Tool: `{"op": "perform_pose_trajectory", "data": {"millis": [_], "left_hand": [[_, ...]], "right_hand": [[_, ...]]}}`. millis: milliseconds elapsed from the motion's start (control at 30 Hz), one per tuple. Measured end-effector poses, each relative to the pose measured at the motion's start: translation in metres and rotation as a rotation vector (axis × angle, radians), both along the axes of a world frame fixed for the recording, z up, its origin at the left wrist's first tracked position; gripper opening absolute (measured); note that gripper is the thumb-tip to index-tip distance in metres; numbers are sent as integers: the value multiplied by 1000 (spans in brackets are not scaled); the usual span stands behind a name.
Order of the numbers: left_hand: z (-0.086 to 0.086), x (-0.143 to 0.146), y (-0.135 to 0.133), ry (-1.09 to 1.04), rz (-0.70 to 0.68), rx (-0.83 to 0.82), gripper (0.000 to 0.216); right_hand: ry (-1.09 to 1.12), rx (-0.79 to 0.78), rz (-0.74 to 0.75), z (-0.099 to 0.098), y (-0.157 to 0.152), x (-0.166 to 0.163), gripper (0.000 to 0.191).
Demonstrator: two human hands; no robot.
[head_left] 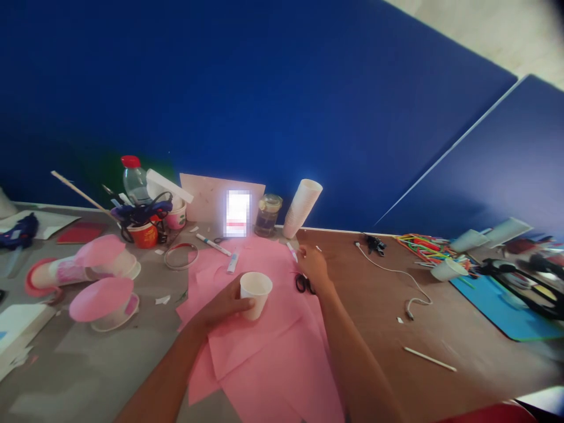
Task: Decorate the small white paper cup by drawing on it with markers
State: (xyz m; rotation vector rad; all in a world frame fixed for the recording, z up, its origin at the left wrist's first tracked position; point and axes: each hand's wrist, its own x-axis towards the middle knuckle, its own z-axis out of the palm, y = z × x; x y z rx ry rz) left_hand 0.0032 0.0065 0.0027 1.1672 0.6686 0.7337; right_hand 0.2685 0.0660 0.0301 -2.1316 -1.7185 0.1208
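Observation:
My left hand (231, 302) is wrapped round the side of a white paper cup (256, 289), which stands upright with its mouth facing up over the pink paper sheets (264, 361). Farther forward, my right hand (314, 265) has its fingers curled together beside a small white stick-like piece (291, 251). Whether the fingertips grip that piece is hard to make out. Black-handled scissors (301, 284) lie just below the right hand, partly covered by it. A white marker (213, 244) and a short white tube (232, 262) rest at the far edge of the pink paper.
A tall leaning stack of paper cups (302, 208), a lidded glass jar (268, 215) and a bright screen (237, 212) stand along the blue partition. Pink-covered cup shapes (104, 301) lie left. At right are a white cable (396, 270), colourful straws (423, 249) and a blue mat (506, 308).

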Motion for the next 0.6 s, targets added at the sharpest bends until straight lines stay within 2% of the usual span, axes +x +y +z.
{"op": "perform_pose_trajectory", "data": {"millis": [233, 333, 467, 533, 600], "left_hand": [[-2, 1, 1, 16, -38, 32, 68], [1, 2, 0, 13, -67, 23, 68], [3, 4, 0, 9, -53, 17, 68], [3, 4, 0, 11, -43, 12, 69], [3, 4, 1, 14, -38, 4, 71]], "right_hand": [[-40, -96, -18, -19, 0, -3, 26], [-15, -99, -11, -22, 1, -6, 29], [53, -59, -1, -19, -1, -7, 42], [194, -2, 39, -16, -2, -8, 45], [446, 63, 117, -13, -3, -10, 42]]}}
